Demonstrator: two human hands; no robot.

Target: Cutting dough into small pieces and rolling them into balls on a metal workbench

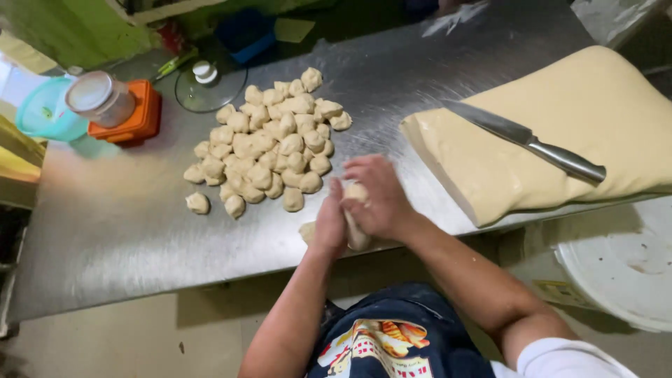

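Dough piece (pixel 356 217) is held between both hands at the near edge of the steel table (pixel 105 231), directly in front of the body. Its long axis runs roughly away from the person, from near the right fingertips down past the left palm. Left hand (pixel 330 222) is pressed against its left side, fingers closed narrowly along it. Right hand (pixel 378 194) is curled over the top and right side, covering most of the upper end. Both hands are touching the piece; neither is nearer.

Piece appears pale beige, smooth, soft, elongated; only the top tip and lower end are visible. A further small lump (pixel 306 231) is seen just left of the left wrist, at the table edge.

Pile of cut dough lumps (pixel 269 143) lies beyond and to the left of the hands, well apart. Large dough slab (pixel 560 119) lies to the right, with a knife (pixel 525 140) resting on top. An orange scale (pixel 129 115) with a jar stands far left.
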